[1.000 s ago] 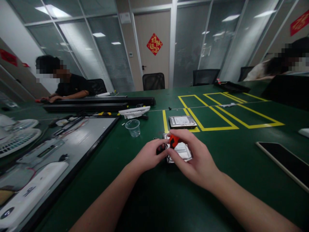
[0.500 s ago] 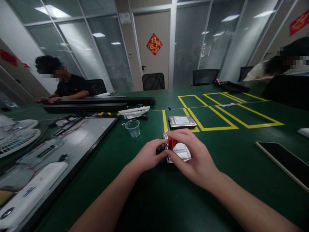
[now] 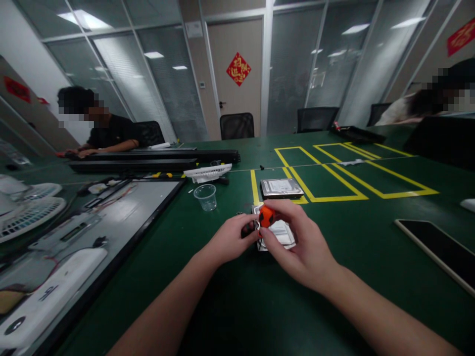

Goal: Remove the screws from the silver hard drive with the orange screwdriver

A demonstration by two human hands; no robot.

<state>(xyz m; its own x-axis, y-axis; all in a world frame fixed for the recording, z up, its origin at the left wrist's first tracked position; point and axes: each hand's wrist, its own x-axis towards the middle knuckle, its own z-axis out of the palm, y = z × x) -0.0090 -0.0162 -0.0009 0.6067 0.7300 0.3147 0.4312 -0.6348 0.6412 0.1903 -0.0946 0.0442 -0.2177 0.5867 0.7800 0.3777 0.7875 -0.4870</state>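
My right hand [image 3: 309, 244] is closed around the orange and black handle of a screwdriver [image 3: 266, 216], thumb and fingers on its sides. Close against it on the left, my left hand [image 3: 233, 237] is pinched. A dark patch shows between those fingers, and I cannot make out what they hold. Below both hands lies a hard drive [image 3: 284, 232] with a white label, partly covered by the fingers. The screwdriver's tip is hidden. A second hard drive [image 3: 282, 188] lies flat just beyond, by the yellow tape.
A clear plastic cup [image 3: 205, 198] and a white slotted part [image 3: 208, 172] stand left of the drives. A large panel [image 3: 122, 222] carries a white casing [image 3: 52, 296]. A dark-screened device [image 3: 438, 252] lies right. Two people sit across the green table.
The screwdriver handle has turned in my right hand, so more of its orange side shows. My right fingers have shifted slightly; the left hand stays almost in place.
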